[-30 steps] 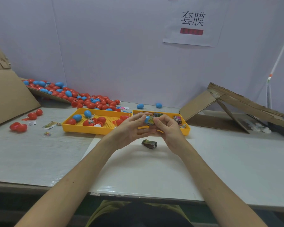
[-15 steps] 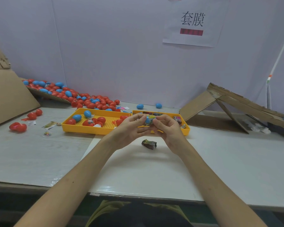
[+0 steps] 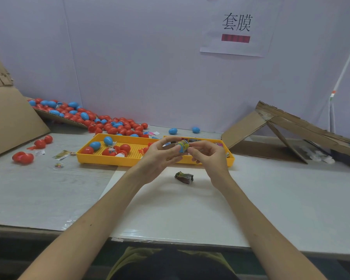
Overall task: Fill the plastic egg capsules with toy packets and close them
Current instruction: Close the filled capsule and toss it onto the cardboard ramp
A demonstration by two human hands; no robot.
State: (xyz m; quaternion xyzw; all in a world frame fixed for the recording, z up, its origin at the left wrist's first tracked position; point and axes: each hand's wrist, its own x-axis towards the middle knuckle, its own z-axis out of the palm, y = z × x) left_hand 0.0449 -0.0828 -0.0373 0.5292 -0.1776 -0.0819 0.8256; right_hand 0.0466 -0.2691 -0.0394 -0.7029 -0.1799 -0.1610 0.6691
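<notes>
1. Blue and half-open, the egg capsule (image 3: 182, 148) is held up between both hands, just above the near rim of the yellow trays.
2. A yellow toy packet (image 3: 183, 143) sits in the capsule's mouth, partly sticking out.
3. The left hand (image 3: 161, 157) pinches the capsule from its side, thumb on top and fingers curled beneath.
4. The right hand (image 3: 208, 158) meets it from the other side, its bent fingertips nipping the capsule's end.
5. A dark crumpled packet (image 3: 184, 177) lies on the pale surface (image 3: 271, 199) just below the hands, touching neither.
6. The left yellow tray (image 3: 101, 161) holds a few red and blue capsules on its perforated floor.
7. The right yellow tray (image 3: 229, 158) adjoins it; the hands hide most of its contents.
8. A heap of red and blue capsules (image 3: 101, 122) spills from a cardboard sheet at the back left.
9. Two loose blue eggs (image 3: 172, 130) rest behind the trays, near the wall.
10. A cardboard ramp (image 3: 281, 126) leans at the right.
</notes>
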